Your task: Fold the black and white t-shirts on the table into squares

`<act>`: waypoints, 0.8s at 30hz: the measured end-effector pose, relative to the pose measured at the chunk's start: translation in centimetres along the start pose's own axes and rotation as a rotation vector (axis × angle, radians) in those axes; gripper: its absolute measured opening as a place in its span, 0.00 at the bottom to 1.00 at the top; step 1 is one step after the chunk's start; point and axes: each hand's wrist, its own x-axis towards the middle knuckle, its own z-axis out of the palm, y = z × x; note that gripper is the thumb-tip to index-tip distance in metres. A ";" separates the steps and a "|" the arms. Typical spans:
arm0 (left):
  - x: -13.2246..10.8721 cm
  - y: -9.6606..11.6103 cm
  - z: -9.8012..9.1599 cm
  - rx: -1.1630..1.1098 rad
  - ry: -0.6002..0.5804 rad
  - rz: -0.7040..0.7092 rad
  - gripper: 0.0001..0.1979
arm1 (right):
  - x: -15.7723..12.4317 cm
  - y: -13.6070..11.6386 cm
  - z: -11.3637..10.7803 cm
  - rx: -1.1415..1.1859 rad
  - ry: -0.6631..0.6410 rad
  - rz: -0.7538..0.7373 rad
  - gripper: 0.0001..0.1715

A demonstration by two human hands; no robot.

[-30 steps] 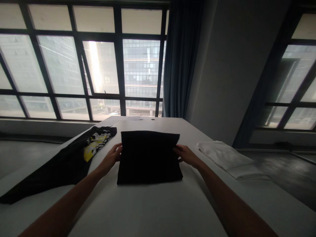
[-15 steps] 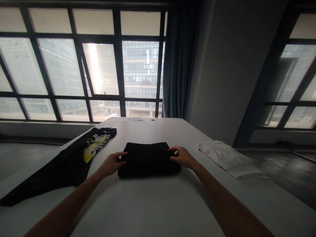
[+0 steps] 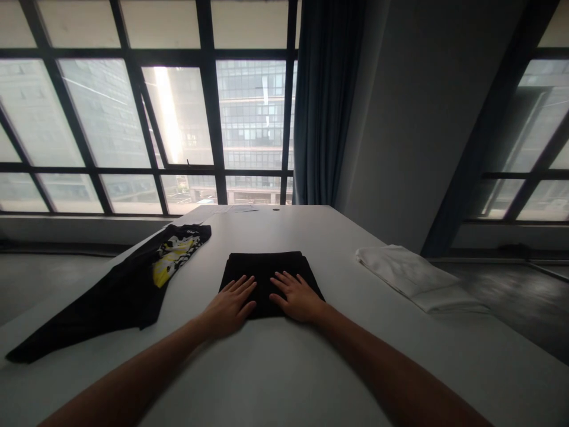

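A folded black garment (image 3: 267,265) lies in a flat rectangle on the white table (image 3: 267,373). My left hand (image 3: 229,305) rests flat on its near left part, fingers spread and palm down. On the near right part lies my right hand (image 3: 297,296), also flat with its fingers apart. Neither hand grips the cloth. The hands cover much of the garment's near half, and its exact kind cannot be made out.
To the left, a black garment with a yellow and white print (image 3: 111,290) is stretched along the table. A folded white cloth (image 3: 413,276) lies near the right edge. Thin papers (image 3: 235,209) lie at the far end, before the windows and a blue curtain (image 3: 322,118).
Both hands have let go of the folded garment's left and right sides. They have moved inward onto its top, with fingers now spread flat. The view has tilted down slightly.
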 end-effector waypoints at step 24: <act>8.6 -6.0 0.8 -0.035 -0.061 -0.264 0.37 | 1.1 4.5 -0.8 0.026 0.022 0.316 0.46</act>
